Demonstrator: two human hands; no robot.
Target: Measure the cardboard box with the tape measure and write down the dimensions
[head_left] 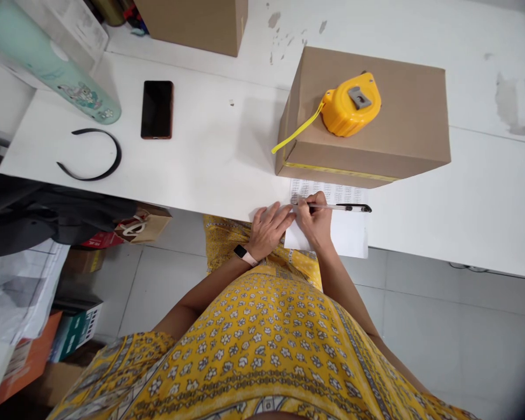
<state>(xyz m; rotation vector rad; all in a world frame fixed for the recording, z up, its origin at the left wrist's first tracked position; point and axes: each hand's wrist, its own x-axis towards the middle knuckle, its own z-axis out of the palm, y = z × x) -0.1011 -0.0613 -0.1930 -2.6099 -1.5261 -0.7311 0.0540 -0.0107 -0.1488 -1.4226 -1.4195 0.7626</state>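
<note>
Looks like mid-writing: the right hand (315, 226) has its grip clamped on the pen (341, 207), tip on the sheet (350, 236) just in front of the cardboard box (376, 146). The left hand (269, 228) lies flat beside it, grip apart, pinning the sheet's edge. A tape measure (350, 106) sits on top of the box. Any more writing probably needs that paper held down, since it overhangs the bench (201, 163).

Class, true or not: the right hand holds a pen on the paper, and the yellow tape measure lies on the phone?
Wrong. The head view shows the tape measure on the cardboard box, not the phone. The right hand does hold a pen on the paper.
</note>
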